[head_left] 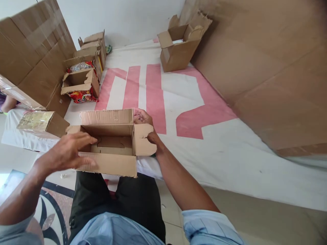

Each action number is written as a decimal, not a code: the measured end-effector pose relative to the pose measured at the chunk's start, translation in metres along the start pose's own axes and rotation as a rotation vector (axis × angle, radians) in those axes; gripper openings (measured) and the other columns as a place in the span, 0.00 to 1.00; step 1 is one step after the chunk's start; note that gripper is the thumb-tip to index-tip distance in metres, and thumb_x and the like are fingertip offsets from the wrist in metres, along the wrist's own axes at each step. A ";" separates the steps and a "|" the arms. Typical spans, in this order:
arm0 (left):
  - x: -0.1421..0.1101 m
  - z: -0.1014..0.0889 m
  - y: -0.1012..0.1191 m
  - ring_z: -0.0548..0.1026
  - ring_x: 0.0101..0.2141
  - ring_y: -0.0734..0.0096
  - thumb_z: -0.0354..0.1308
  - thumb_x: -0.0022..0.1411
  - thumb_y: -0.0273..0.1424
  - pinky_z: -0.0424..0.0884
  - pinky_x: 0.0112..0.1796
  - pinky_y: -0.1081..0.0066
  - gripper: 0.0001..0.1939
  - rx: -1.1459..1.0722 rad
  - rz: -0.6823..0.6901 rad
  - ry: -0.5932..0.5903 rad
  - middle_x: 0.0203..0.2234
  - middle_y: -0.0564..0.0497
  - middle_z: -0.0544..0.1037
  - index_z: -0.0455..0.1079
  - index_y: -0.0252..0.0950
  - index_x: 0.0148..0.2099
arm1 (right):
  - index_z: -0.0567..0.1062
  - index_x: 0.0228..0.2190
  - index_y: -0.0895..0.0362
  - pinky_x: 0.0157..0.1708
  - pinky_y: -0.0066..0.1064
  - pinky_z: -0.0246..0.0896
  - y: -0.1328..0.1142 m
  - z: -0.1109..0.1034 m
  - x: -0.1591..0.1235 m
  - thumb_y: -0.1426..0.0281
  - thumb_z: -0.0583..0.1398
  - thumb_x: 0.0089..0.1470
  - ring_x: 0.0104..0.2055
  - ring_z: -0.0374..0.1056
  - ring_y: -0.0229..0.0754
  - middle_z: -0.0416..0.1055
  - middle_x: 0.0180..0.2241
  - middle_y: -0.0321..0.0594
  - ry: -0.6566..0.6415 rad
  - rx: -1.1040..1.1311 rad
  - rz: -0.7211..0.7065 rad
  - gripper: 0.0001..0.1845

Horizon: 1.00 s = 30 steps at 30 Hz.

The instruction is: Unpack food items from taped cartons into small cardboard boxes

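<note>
Brown cardboard box, flaps spread, between two bare hands

Just left of the frame's centre, we look down into an open box (112, 143) with four flaps folded outward and bare cardboard at the bottom. It sits at the near edge of a white tablecloth (230, 163) marked with pinkish-red shapes, above the wearer's dark trousers (87, 194).

From the lower left comes the left hand (70, 149), slightly blurred. It is spread wide, thumb over the front flap (112, 165), fingers over the left end of the opening; we see no firm grip. The right hand (146, 120) reaches behind the right flap (143, 137) to the far right corner. Its fingers look curled, but the flap hides much of it, so we cannot tell whether it grips.

We judge the step in hand to be steadying and handling the open box. As we read it, the next move calls for support at the right corner while the left hand closes on a flap or edge, gently, since the cardboard looks thin.

At upper left we find small open boxes (76, 88) with a red packet (83, 96); at upper centre-right, another carton (178, 56).
</note>
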<state>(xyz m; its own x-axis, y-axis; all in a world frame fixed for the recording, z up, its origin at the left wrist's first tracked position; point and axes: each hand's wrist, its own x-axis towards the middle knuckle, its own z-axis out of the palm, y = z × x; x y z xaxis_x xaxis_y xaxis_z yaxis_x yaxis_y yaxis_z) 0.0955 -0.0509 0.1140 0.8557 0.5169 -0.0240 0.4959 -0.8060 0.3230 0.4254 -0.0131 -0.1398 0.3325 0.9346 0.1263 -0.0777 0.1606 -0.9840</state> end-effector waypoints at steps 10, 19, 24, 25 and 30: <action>-0.026 0.075 0.015 0.81 0.34 0.60 0.56 0.83 0.30 0.72 0.37 0.63 0.09 0.161 0.022 0.050 0.36 0.47 0.84 0.77 0.37 0.48 | 0.80 0.62 0.55 0.47 0.41 0.78 0.008 -0.002 0.009 0.45 0.69 0.55 0.50 0.79 0.53 0.83 0.50 0.48 0.034 -0.149 -0.011 0.40; -0.024 0.028 -0.049 0.79 0.32 0.63 0.80 0.65 0.49 0.76 0.32 0.69 0.21 -0.589 -0.231 0.286 0.32 0.47 0.84 0.86 0.35 0.43 | 0.79 0.61 0.55 0.39 0.38 0.76 0.003 0.009 0.011 0.49 0.70 0.56 0.40 0.73 0.44 0.80 0.48 0.44 0.020 -0.008 -0.010 0.38; -0.017 0.022 -0.056 0.78 0.28 0.66 0.82 0.62 0.52 0.78 0.30 0.68 0.24 -0.750 -0.248 0.210 0.31 0.46 0.83 0.88 0.34 0.42 | 0.80 0.61 0.55 0.39 0.40 0.77 -0.001 0.012 0.015 0.48 0.70 0.55 0.42 0.72 0.45 0.79 0.51 0.47 0.003 0.002 0.009 0.39; -0.016 0.021 -0.055 0.78 0.29 0.66 0.81 0.63 0.51 0.78 0.30 0.68 0.24 -0.725 -0.243 0.202 0.31 0.45 0.84 0.87 0.34 0.42 | 0.80 0.61 0.55 0.40 0.40 0.77 -0.002 0.012 0.016 0.48 0.70 0.55 0.42 0.72 0.45 0.79 0.52 0.47 0.000 0.002 0.009 0.39; -0.002 0.011 -0.028 0.81 0.34 0.63 0.71 0.72 0.40 0.76 0.36 0.68 0.11 -0.276 -0.173 0.172 0.35 0.48 0.85 0.83 0.36 0.44 | 0.81 0.59 0.57 0.42 0.39 0.77 -0.007 0.010 0.013 0.51 0.70 0.59 0.42 0.73 0.44 0.80 0.49 0.44 0.008 -0.028 -0.023 0.33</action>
<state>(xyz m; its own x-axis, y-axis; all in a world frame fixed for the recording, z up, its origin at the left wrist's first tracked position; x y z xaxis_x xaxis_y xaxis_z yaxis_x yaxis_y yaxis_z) 0.0813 -0.0325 0.0943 0.7136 0.6988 0.0509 0.5530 -0.6064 0.5714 0.4206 0.0009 -0.1299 0.3418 0.9281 0.1478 -0.0441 0.1730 -0.9839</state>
